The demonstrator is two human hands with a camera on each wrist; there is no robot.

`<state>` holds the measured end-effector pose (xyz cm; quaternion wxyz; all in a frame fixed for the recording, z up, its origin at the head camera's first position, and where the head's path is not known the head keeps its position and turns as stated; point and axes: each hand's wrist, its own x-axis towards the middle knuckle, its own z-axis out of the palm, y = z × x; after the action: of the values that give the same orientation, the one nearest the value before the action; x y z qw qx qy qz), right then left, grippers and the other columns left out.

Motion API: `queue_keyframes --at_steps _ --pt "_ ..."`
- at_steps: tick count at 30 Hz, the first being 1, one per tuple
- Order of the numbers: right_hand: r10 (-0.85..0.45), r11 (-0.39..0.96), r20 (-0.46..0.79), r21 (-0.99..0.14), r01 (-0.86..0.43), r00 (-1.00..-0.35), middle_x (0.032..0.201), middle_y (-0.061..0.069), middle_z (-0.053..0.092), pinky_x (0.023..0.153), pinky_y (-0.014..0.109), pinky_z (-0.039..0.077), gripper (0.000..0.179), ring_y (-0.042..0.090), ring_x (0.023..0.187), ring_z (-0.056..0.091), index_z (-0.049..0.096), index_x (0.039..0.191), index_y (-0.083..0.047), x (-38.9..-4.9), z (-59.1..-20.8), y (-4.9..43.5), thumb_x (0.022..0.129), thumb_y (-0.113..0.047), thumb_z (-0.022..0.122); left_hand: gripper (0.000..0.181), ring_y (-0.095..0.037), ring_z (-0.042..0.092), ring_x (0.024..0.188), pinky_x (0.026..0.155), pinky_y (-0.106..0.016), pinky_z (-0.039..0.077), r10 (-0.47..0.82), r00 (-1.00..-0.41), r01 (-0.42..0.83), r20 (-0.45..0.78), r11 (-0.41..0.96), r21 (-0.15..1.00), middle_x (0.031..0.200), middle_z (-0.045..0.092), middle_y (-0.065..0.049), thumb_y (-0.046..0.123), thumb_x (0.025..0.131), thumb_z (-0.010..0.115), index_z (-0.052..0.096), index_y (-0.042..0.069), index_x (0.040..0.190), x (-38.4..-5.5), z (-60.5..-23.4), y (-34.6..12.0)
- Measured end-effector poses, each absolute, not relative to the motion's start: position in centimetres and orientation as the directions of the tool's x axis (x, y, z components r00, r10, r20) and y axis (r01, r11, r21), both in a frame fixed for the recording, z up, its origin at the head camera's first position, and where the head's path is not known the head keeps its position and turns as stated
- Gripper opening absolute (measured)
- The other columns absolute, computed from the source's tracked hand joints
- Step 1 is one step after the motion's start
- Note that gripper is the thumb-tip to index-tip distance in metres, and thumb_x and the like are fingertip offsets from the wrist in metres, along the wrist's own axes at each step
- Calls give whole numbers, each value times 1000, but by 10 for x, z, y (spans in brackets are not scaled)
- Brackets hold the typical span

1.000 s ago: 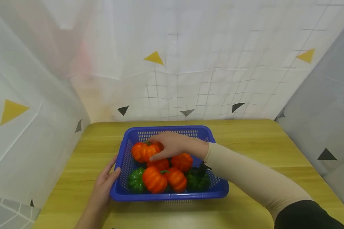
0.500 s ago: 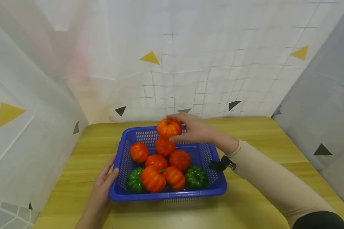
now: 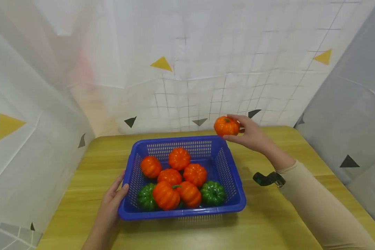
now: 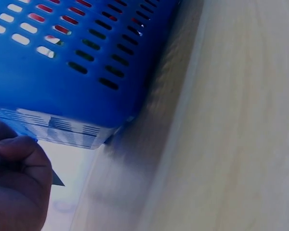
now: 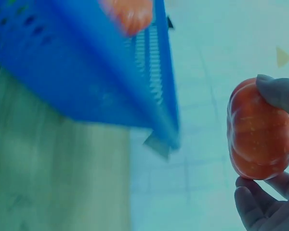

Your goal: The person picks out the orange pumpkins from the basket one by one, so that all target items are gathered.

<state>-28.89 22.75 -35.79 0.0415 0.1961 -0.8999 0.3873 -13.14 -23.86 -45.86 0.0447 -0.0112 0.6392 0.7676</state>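
My right hand point(image 3: 253, 137) holds a small orange pumpkin point(image 3: 224, 126) with a green stem, raised beyond the back right corner of a blue plastic basket point(image 3: 187, 211). In the right wrist view, thumb and fingertips pinch this pumpkin point(image 5: 260, 130) from opposite sides. My left hand point(image 3: 111, 200) grips the basket's left rim, thumb at the edge; the left wrist view has the curled hand point(image 4: 19, 178) against the basket wall point(image 4: 53, 91). Inside the basket lie several orange pumpkins point(image 3: 179, 158), with a green pumpkin point(image 3: 213, 193) at front right and another green one point(image 3: 146, 197) at front left.
The basket stands on a yellowish wooden table point(image 3: 278, 215). A white sheet point(image 3: 190, 86) with triangle and grid marks rises behind the table and at both sides. A black strap piece point(image 3: 268, 179) sticks out from my right sleeve.
My right hand has lifted the orange pumpkin from the basket's left side, carrying it right and up past the back right corner. The left hand stays at the rim.
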Motion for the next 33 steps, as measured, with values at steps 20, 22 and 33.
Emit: queue_keyframes --at_steps 20,22,33 --pt "-244 689 133 -673 -268 -961 141 22 47 99 59 46 85 40 120 50 40 149 -2 -318 -455 287 84 -39 80 58 -22 63 114 89 -41 56 7 -993 -113 -114 -170 979 136 58 9 32 106 47 25 19 158 -129 -456 -242" --pt "-250 687 134 -673 -273 -959 141 23 48 99 59 45 84 39 119 50 40 149 -2 -320 -461 288 84 -37 80 57 -22 63 114 89 -41 56 7 -994 -111 -111 -168 979 136 58 8 32 106 47 26 20 158 -129 -456 -241" --pt "-271 684 91 -682 -258 -958 144 24 45 103 61 42 84 41 124 48 38 151 -5 -328 -483 289 83 -25 83 56 -23 62 115 89 -42 56 3 -997 -70 -71 -165 984 139 56 4 29 107 47 28 17 157 -133 -459 -236"
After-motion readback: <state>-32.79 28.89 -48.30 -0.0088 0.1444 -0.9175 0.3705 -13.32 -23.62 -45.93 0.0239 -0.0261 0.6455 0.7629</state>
